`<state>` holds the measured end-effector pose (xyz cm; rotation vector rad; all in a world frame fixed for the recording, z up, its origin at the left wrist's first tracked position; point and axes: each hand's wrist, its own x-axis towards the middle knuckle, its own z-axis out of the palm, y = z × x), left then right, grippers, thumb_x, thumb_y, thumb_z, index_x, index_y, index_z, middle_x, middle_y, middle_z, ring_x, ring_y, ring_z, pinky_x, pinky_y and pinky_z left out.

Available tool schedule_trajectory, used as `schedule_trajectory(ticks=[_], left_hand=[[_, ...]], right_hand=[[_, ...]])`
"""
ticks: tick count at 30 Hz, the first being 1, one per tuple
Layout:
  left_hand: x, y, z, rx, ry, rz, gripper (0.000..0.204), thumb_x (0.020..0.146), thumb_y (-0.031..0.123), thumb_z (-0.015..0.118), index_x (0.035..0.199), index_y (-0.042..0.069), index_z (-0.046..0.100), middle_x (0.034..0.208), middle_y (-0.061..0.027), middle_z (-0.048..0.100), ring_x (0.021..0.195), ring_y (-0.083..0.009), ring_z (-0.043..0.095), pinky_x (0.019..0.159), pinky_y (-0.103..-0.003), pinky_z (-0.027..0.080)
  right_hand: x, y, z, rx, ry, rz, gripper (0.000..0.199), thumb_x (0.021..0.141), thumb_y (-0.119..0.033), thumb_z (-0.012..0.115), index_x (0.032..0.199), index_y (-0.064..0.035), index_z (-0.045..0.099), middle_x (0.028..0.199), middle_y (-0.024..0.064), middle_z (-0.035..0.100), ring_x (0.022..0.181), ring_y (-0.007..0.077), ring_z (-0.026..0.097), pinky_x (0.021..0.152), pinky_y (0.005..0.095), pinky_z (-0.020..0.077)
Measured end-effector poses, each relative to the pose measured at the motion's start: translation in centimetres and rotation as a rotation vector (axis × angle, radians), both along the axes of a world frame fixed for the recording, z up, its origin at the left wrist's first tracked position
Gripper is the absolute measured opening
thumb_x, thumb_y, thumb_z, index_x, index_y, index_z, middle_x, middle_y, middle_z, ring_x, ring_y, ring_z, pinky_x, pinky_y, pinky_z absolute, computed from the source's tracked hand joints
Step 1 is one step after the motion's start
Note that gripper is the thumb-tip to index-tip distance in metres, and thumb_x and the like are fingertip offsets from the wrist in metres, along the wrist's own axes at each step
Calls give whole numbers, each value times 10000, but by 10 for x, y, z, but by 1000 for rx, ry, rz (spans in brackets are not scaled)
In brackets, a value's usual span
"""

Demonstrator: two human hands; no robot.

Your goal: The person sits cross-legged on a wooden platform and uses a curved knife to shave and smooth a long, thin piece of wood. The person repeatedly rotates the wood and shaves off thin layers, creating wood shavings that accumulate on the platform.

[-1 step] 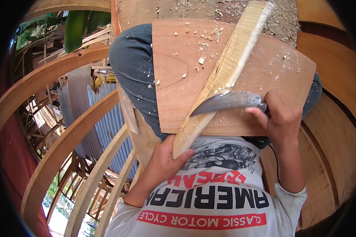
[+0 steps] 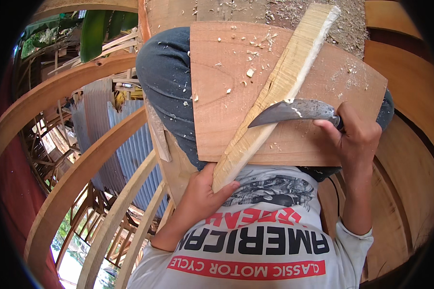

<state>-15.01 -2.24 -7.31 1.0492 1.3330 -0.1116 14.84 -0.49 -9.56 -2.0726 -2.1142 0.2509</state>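
A long pale wooden stick (image 2: 279,91) lies slantwise across a reddish-brown board (image 2: 226,96) that rests on my lap. My left hand (image 2: 202,195) grips the stick's near lower end against my shirt. My right hand (image 2: 354,139) is closed round the handle of a knife with a curved steel blade (image 2: 294,111). The blade lies across the stick about halfway along it, its tip pointing left. Small wood chips (image 2: 250,72) are scattered over the board and my dark trousers (image 2: 166,82).
Curved wooden ribs (image 2: 82,164) arc past on my left, with corrugated metal sheets (image 2: 125,139) and timber framing far below them. Curved wooden planking (image 2: 410,159) rises on my right. A sawdust-strewn surface (image 2: 284,12) lies beyond the board. Green leaves (image 2: 94,31) hang at upper left.
The knife and my right hand have shifted slightly up and to the right along the stick. My left hand keeps its grip on the lower end.
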Motion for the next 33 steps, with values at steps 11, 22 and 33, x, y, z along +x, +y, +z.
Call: schedule_trajectory(ticks=[11, 22, 33], left_hand=[[-2, -7, -14, 61, -208, 103, 475, 856, 339, 643, 1078, -69, 540, 762, -60, 597, 675, -109, 545, 621, -266, 449], [-8, -6, -14, -87, -220, 112, 570, 867, 499, 593, 1029, -45, 538, 685, 19, 519, 568, -48, 464, 507, -209, 371], [-9, -8, -17, -159, -266, 203, 619, 842, 557, 608, 1038, -22, 510, 650, 54, 450, 491, -19, 396, 422, -185, 309]], right_hand=[[-30, -15, 8, -93, 177, 135, 521, 691, -521, 726, 590, -92, 448, 514, 41, 418, 437, 207, 486, 407, 337, 367], [8, 5, -3, 61, 50, -134, 487, 724, -464, 744, 656, -52, 494, 533, 104, 452, 461, 312, 467, 424, 341, 376], [-13, 5, 1, -57, 75, -31, 465, 759, -450, 708, 670, -43, 502, 566, 114, 469, 490, 295, 501, 466, 357, 388]])
